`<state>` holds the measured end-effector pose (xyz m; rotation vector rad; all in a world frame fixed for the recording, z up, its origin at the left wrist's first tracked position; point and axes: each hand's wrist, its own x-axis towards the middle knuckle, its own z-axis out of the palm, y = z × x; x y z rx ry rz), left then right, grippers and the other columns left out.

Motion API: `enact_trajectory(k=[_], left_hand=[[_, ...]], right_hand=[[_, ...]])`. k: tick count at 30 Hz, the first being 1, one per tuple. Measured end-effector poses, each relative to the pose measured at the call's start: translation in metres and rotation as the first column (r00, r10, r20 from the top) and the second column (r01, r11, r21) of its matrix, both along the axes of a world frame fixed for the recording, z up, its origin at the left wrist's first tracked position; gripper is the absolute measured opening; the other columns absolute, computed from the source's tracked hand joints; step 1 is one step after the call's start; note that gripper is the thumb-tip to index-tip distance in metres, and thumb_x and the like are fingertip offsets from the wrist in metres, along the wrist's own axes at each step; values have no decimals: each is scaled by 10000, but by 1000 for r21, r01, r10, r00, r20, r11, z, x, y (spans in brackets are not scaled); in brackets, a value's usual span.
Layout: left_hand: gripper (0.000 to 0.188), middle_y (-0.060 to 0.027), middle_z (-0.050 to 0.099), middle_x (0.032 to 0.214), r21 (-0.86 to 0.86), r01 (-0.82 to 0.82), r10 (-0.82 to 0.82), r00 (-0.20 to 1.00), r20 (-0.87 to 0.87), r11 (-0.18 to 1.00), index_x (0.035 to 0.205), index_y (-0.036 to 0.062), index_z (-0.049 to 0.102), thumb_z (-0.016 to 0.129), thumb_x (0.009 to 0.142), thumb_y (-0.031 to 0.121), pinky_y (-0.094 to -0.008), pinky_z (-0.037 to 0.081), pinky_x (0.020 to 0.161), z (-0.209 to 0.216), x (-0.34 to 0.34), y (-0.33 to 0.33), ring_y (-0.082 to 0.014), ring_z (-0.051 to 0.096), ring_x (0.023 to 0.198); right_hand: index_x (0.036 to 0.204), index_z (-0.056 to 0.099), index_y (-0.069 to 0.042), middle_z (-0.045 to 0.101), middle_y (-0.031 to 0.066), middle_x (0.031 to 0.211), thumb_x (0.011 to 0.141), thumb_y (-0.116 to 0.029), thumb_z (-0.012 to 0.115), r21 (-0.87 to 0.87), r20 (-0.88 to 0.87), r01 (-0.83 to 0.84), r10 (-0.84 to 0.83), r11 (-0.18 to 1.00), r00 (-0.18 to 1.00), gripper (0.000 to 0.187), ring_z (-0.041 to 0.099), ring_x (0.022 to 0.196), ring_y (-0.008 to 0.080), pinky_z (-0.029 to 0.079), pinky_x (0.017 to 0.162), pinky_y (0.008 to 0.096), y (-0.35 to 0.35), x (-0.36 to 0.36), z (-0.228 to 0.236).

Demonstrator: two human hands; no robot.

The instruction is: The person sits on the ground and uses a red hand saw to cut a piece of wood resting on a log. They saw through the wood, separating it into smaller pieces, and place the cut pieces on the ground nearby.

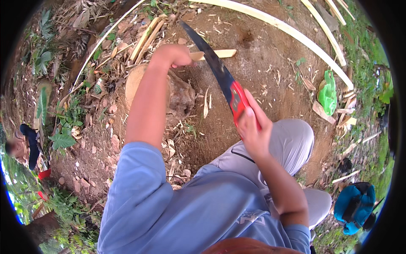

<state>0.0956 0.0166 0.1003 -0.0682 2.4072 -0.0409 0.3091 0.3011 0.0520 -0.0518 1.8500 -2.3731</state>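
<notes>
My right hand is wrapped round the red handle of a pruning saw. Its long dark blade slants up and to the left, its tip beyond my left hand. My left hand is closed on a pale wooden stick above a tree stump. The blade passes across the stick in this view; whether its teeth touch the wood I cannot tell. More pale wood shows just right of the blade, and I cannot tell if it is the same stick.
Two cut wooden strips lie beyond the stump. A long pale strip curves across the far ground to the right. A green plastic bag and a blue bag lie at the right. Another person is at the far left.
</notes>
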Motion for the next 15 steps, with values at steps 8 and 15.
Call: enact_trajectory(k=[8, 15], left_hand=[[538, -95, 702, 763, 41, 41, -38, 997, -72, 998, 1004, 0, 758, 760, 961, 536, -420, 529, 641, 0, 10, 3, -237, 681, 673], [556, -110, 702, 747, 21, 80, -78, 993, -86, 997, 1007, -9, 760, 769, 943, 544, -420, 536, 657, -2, 3, -3, -252, 685, 667]], right_hand=[[1586, 522, 29, 523, -84, 749, 1167, -223, 535, 52, 46, -23, 21, 998, 999, 490, 411, 612, 2, 328, 550, 207, 67, 34, 32], [1562, 576, -21, 531, -66, 755, 1152, -233, 582, -203, -42, 93, -103, 975, 994, 462, 426, 595, 27, 364, 524, 229, -91, -112, -7]])
